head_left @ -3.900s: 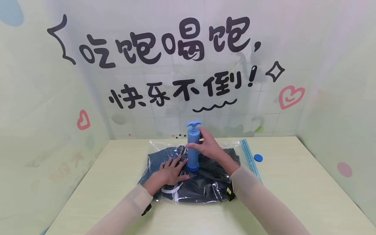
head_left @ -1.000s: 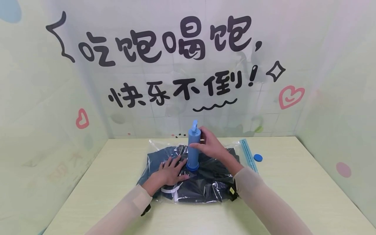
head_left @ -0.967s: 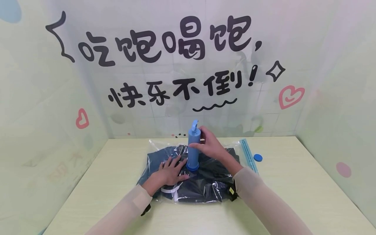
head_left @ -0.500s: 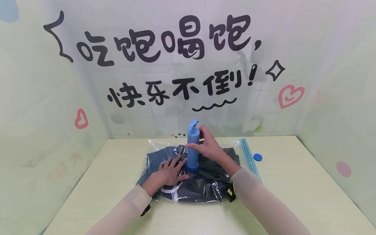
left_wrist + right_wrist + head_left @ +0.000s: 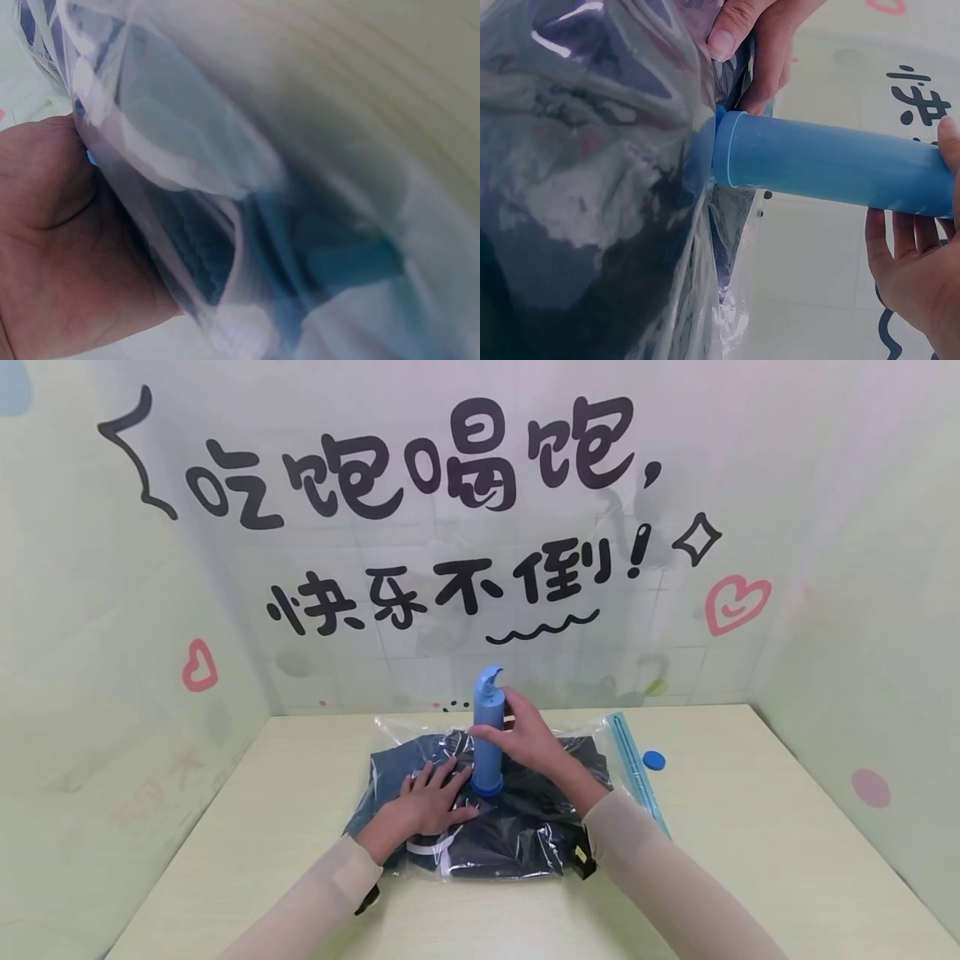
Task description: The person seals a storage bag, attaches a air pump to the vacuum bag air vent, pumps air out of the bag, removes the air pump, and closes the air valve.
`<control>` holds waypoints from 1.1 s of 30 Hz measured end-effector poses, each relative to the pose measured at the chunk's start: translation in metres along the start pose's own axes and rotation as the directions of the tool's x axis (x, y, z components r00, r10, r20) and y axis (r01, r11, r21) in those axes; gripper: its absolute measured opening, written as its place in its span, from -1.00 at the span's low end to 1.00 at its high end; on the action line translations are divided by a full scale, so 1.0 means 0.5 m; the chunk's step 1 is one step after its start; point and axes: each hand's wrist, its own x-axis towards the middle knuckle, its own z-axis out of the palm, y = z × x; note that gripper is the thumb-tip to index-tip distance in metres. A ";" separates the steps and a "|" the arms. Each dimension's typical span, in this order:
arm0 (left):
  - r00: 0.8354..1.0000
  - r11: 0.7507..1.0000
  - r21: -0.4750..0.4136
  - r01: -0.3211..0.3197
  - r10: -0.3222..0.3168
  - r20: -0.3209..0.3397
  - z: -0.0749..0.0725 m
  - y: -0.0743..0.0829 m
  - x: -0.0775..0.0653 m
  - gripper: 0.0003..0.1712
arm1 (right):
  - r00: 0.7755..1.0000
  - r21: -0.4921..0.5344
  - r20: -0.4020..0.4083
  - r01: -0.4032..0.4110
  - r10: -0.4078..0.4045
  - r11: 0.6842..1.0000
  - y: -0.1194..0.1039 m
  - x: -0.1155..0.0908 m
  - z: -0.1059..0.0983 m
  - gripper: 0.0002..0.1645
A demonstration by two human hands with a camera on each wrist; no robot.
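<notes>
A clear vacuum storage bag (image 5: 517,853) with dark and blue clothes inside lies on the table. Upright on its middle stands a blue hand pump (image 5: 487,752), base against the bag and T-shaped handle down near the top of the barrel. My right hand (image 5: 525,735) grips the upper barrel, thumb on the near side and fingers around the far side; the right wrist view shows this barrel (image 5: 817,161) meeting the plastic. Left of the pump my left hand (image 5: 423,806) presses on the bag with fingers spread. In the left wrist view, its palm (image 5: 60,247) rests along the plastic.
A round blue cap (image 5: 654,761) lies on the table right of the bag. The bag's light blue zip strip (image 5: 632,760) runs along its right end. Behind the table (image 5: 240,827) rises a pale wall sheet (image 5: 420,668) with black lettering, and similar sheets stand at both sides.
The pump's handle has turned: broadside 3.9 s ago, edge-on 1.0 s ago, now at an angle. The right hand shifts slightly round the barrel; the left hand stays. The head view has shifted a little.
</notes>
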 end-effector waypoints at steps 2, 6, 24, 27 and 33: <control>1.000 1.000 0.001 -0.001 0.001 0.000 0.000 -0.001 0.000 -0.10 | 1.000 -0.016 -0.014 -0.009 0.009 1.000 0.000 0.000 0.002 -0.28; 1.000 1.000 0.000 0.000 0.000 0.002 0.000 -0.002 0.000 -0.11 | 0.997 -0.047 -0.072 -0.011 0.008 0.999 0.004 0.001 0.009 -0.28; 1.000 1.000 -0.005 -0.009 0.009 0.005 -0.002 0.000 -0.001 -0.10 | 0.998 0.022 -0.043 -0.033 0.034 0.999 0.009 0.007 0.004 -0.27; 1.000 1.000 -0.010 -0.013 0.013 0.005 -0.004 0.002 -0.004 -0.10 | 0.998 0.142 0.055 -0.036 0.029 0.989 0.010 0.009 -0.012 -0.29; 1.000 1.000 -0.003 0.001 -0.001 0.011 -0.004 0.002 -0.006 -0.10 | 0.984 0.273 0.169 0.000 -0.048 0.962 0.004 0.012 -0.038 -0.34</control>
